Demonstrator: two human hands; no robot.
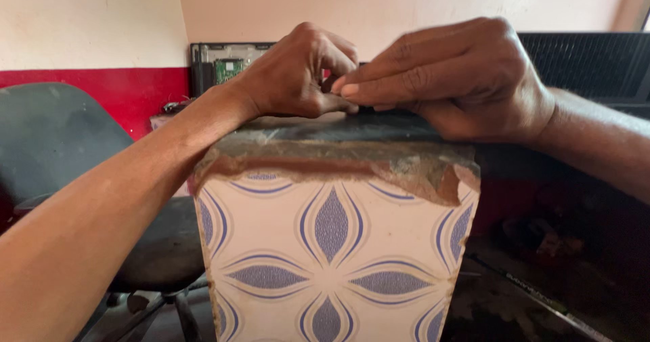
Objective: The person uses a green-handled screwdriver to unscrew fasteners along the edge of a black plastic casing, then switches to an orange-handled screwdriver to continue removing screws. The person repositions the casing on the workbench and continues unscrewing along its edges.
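Note:
My left hand (298, 74) and my right hand (460, 78) meet fingertip to fingertip over the far edge of a dark, flat surface (352, 129) on top of a tiled block. Both hands have their fingers pinched together around something small and dark between them; it is too hidden to name. The front of the block is a white tile (325, 261) with blue-grey leaf patterns, and its upper edge is chipped, with brown mortar showing.
A grey office chair (61, 145) stands at the left. Behind the hands an opened dark device with a green circuit board (229, 68) leans on the cream and red wall. Dark panels (589, 61) and clutter lie at the right.

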